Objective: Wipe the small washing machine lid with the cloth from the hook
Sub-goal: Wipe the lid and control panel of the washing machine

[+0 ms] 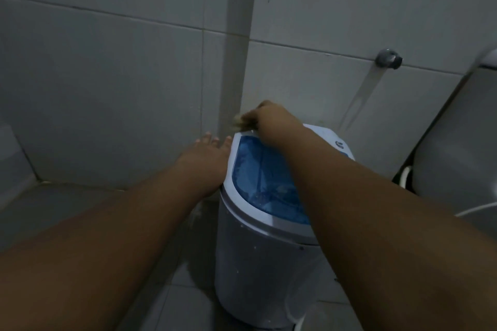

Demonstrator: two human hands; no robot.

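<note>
Fingers of your right hand [271, 118] are bunching a pale cloth [240, 122] at the far left edge of the blue translucent lid [265, 177] — clamped on it. Your left hand [205, 161] is lying flat against the small washing machine [258, 263] — fingers spread, holding nothing — beside the vertical pipe [236, 48] in the tiled corner.

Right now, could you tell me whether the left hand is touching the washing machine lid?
Cannot tell. In the head view the left hand lies along the lid's left rim, fingers spread towards the wall, but the dim, blurred picture shows neither plain contact nor a gap.
</note>
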